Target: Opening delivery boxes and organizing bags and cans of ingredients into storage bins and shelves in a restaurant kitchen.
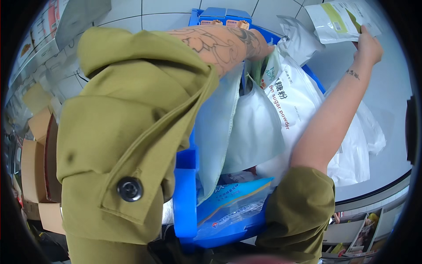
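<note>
My right hand [369, 48] grips the edge of a white pouch [339, 24] with a green band, above a pale grey surface at the upper right. My left hand [260, 46] reaches into the far part of a blue plastic crate [185, 201], beside a printed green-and-white bag [271, 67]. Its fingers are mostly hidden, so I cannot tell what they hold. White sugar powder bags [293, 95], a silvery-white pouch [298, 43] and pale plain bags [255, 128] fill the crate. Near me lies a blue-and-clear printed plastic bag [237, 201].
Two blue boxes [226, 16] stand at the crate's far end, against white tiles [168, 6]. White plastic bags [351, 158] lie on the grey surface [389, 99] at the right. Open cardboard boxes [34, 171] are at the left, below a metal shelf [82, 19].
</note>
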